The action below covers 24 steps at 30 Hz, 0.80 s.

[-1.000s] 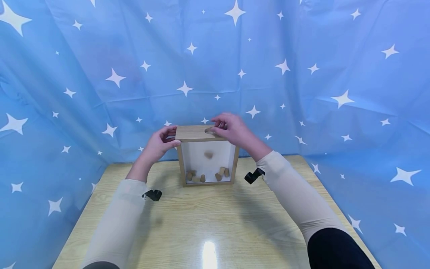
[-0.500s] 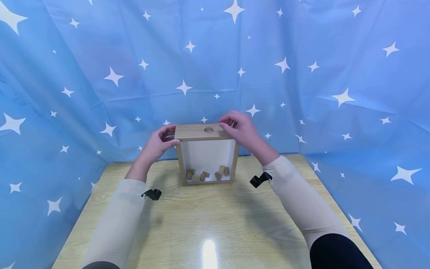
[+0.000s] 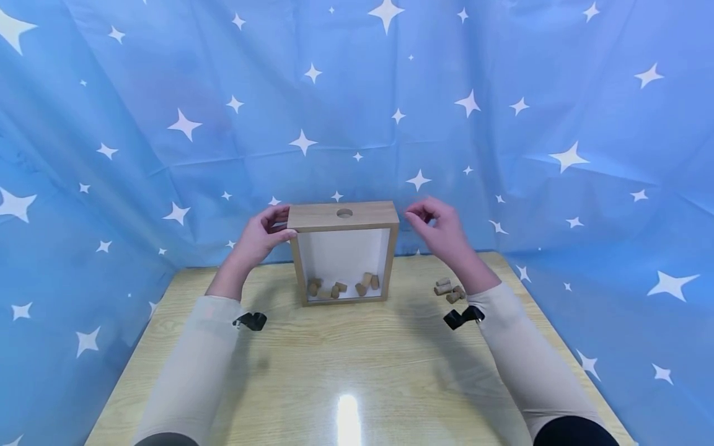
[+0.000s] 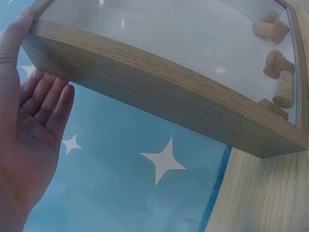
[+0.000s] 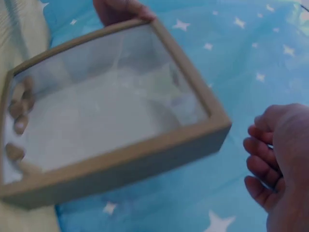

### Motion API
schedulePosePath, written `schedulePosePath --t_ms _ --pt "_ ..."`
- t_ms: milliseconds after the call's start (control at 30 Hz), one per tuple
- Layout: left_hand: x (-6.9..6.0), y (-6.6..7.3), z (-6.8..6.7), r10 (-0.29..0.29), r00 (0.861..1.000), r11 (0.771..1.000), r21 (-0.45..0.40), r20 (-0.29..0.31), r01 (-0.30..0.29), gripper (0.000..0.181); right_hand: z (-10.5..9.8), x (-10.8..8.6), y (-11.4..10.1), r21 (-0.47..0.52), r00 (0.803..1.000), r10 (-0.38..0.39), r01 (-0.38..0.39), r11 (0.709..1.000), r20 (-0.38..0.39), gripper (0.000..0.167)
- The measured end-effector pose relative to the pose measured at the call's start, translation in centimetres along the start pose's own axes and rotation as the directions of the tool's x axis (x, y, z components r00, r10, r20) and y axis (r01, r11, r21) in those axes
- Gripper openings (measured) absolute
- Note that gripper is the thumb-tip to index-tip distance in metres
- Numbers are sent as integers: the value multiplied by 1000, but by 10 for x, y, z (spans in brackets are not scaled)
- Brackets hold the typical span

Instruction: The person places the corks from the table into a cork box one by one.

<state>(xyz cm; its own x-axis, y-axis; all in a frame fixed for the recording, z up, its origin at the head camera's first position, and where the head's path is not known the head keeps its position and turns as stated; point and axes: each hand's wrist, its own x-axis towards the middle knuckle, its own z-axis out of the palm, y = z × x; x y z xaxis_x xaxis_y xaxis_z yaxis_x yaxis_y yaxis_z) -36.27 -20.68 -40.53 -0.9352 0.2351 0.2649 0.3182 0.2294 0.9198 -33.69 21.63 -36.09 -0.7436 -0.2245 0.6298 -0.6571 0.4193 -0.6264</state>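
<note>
Blue star-printed cloth hangs behind a wood-grain table. From the head, a wooden shadow box stands upright near the table's far edge, a round hole in its top at twelve o'clock, corks scattered inside at six. Loose corks lie on the table between three and four o'clock of it. Steadying such a box probably goes best with light, even pressure at one corner, no tilt; a cork would likely pass the hole most easily end-first, fingertips clear of the rim. The left hand grips the box's upper corner towards ten o'clock; the right hand hangs apart from it, past two o'clock, fingers loosely curled.

Left wrist: the hand, at nine o'clock, has its thumb over the front edge and its fingers behind; the boxed corks show at two.

Right wrist, blurred: the hand, between three and four o'clock, is half-closed beside the box, with nothing visible in it.
</note>
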Motion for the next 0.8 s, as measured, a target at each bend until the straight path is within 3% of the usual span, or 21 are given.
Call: schedulePosePath --t_ms 333,800 --pt "0 0 0 3 1000 1000 -5 -2 -3 70 -25 -43 41 -109 985 162 -155 982 59 13" --pt "0 -1 1 -7 1000 1000 -20 -4 7 72 -31 -92 86 -254 952 278 -241 937 124 22"
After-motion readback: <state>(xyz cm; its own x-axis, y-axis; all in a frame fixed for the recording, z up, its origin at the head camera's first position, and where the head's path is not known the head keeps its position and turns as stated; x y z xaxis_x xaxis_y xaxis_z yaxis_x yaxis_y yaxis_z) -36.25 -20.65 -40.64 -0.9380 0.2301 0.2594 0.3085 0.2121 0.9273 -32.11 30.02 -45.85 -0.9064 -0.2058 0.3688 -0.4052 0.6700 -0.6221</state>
